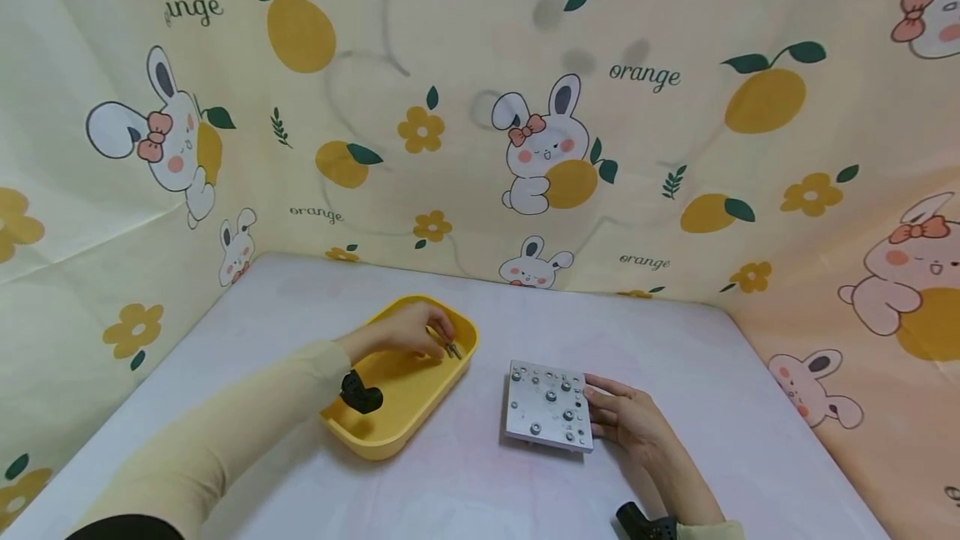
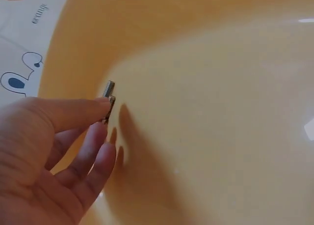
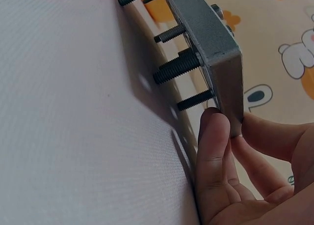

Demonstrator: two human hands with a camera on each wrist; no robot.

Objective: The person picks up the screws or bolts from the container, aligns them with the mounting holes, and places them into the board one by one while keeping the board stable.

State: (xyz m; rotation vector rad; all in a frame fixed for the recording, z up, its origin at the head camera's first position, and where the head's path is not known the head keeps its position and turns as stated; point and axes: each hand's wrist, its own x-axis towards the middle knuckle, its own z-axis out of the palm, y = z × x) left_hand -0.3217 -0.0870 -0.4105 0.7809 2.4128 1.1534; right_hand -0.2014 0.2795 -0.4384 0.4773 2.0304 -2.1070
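Inside the yellow tray (image 1: 397,382), toward its far right end, my left hand (image 1: 416,330) pinches small screws (image 1: 453,350) between thumb and fingers. In the left wrist view their threaded silver ends (image 2: 109,89) poke out past the fingertips; the heads are hidden. My right hand (image 1: 630,419) grips the right edge of a square metal plate (image 1: 536,407), which is tilted. Several screw heads and holes show on its upper face. The right wrist view shows threaded screw shanks (image 3: 179,67) sticking out from the plate's underside, above the white tabletop.
The white table (image 1: 450,482) lies under tray and plate, with a strip of tabletop between them. A curtain (image 1: 465,107) printed with rabbits and oranges hangs behind and along both sides. Black wrist cameras (image 1: 360,394) are strapped on both wrists.
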